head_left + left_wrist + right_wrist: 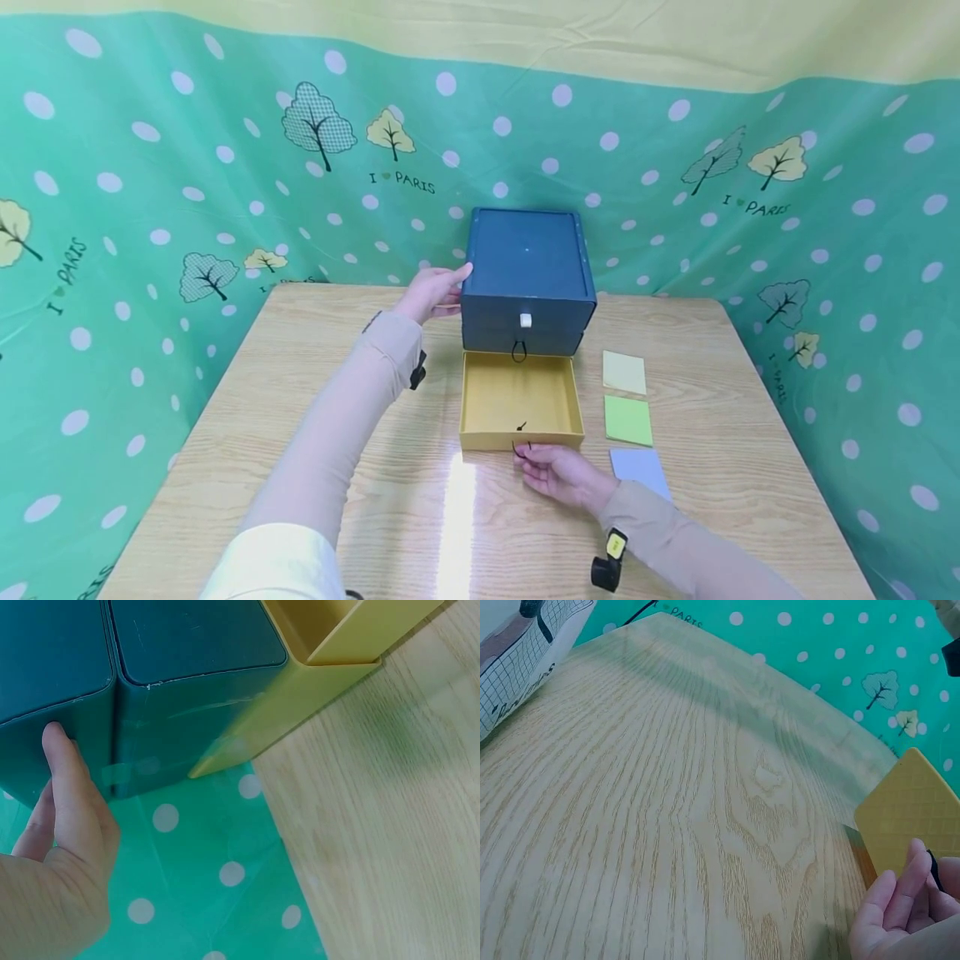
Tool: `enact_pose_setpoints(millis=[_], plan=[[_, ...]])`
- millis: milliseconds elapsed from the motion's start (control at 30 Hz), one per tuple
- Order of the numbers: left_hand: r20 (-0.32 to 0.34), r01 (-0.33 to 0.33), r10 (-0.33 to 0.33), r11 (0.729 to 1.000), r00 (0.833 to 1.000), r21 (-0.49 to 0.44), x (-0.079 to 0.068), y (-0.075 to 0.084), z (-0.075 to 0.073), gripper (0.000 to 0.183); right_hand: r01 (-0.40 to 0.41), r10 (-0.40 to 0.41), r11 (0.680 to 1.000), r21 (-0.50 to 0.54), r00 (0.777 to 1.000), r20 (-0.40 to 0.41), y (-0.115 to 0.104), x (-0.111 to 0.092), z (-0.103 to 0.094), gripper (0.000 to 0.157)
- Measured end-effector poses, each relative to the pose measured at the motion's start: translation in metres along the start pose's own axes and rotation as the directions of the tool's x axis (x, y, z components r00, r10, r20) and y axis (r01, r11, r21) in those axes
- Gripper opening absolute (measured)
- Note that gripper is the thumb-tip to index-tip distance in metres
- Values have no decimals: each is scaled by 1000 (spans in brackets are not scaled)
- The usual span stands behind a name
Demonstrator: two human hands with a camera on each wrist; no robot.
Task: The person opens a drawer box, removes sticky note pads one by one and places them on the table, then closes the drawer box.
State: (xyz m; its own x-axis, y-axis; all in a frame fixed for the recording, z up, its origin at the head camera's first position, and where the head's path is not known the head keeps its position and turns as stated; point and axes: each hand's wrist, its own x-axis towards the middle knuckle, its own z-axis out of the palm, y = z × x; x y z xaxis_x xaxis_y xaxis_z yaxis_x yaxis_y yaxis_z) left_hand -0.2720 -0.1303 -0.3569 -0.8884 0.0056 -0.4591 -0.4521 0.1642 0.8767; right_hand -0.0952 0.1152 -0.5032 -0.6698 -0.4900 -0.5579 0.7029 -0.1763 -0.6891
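Note:
A dark blue drawer box (528, 258) stands at the back of the table. From its bottom a yellow drawer (517, 392) is pulled well out, with a bare inside. My left hand (435, 293) rests against the box's left side, its thumb by the upper front corner; in the left wrist view the straight fingers (64, 769) lie on the dark wall. At the drawer's front, my right hand (558, 475) pinches the black loop pull (934, 868) between thumb and fingers. The upper drawer has a white knob (526, 320) and a black loop (518, 352) beneath it.
To the right of the drawer lie three paper pads in a row: pale yellow (624, 372), green (628, 420) and blue (640, 472), the blue one partly behind my right wrist. A green dotted cloth (247, 192) hangs around the wooden table (750, 467).

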Motion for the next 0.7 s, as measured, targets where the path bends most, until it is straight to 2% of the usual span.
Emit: enact_pose_setpoints(millis=[167,467,700], plan=[[19,-7,7,999,1000,-33,0,-1,0,64,9,-8,1000,22,1000,-13,-1,2,2,20],[26,1,0,998,1000,-58,-2,-1,0,64,6,-4,999,40,999,-46,-4,8,3,17],[13,0,1,999,1000,-39,-1,0,0,63,1,3,999,54,997,-72,-5,13,2,20]])
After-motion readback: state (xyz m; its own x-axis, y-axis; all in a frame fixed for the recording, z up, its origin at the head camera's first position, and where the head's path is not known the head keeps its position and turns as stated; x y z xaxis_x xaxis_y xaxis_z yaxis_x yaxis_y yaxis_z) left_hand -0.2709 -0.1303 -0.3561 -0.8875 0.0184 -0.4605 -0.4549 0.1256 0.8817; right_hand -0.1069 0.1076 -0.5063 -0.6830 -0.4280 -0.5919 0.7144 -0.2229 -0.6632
